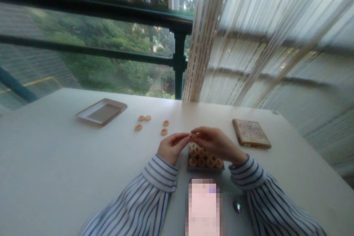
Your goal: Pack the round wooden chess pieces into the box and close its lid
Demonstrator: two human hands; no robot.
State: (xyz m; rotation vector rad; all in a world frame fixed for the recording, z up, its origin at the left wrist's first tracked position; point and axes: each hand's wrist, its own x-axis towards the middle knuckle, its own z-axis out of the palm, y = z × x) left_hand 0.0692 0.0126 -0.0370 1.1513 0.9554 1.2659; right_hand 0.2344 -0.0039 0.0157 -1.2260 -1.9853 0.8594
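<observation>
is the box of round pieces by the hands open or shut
Open: rows of round pieces show uncovered inside the box, though the right hand hides part of it.

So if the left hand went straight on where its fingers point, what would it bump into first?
The left hand would first press on the small round piece at its fingertips, then probably meet the right hand just beyond. Exact depth is hard to tell.

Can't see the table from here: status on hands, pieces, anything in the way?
Left hand, right hand: pinching one round piece. Tray of pieces nearby, partly hidden by right hand. Five loose pieces beyond left hand. No obstruction seen.
</observation>
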